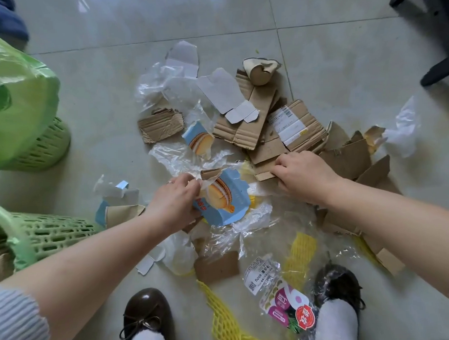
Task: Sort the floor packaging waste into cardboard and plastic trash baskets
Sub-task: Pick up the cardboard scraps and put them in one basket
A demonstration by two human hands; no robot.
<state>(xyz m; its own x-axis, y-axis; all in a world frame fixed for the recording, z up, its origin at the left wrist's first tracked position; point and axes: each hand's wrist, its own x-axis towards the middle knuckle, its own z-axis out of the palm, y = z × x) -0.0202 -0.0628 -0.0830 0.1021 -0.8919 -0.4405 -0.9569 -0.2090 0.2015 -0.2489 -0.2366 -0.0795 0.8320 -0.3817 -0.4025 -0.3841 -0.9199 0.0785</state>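
A heap of packaging waste lies on the tiled floor. My left hand [175, 199] grips a torn blue carton [228, 197] printed with a macaron, together with a scrap of brown cardboard at its top edge. My right hand [303, 176] pinches the edge of a brown corrugated cardboard piece [266, 165] in the stack. Clear plastic film [169, 80] is spread among the cardboard. Two green baskets stand at the left: the far basket [45, 148] lined with a green bag, and the near basket [52, 233] with brown cardboard inside it.
Yellow foam netting [299, 256] and a printed plastic wrapper [284, 302] lie by my shoes [147, 315]. A crushed paper cup [259, 70] tops the far cardboard. A white plastic bag [405, 128] lies at the right. Black chair legs [438, 68] stand at the upper right.
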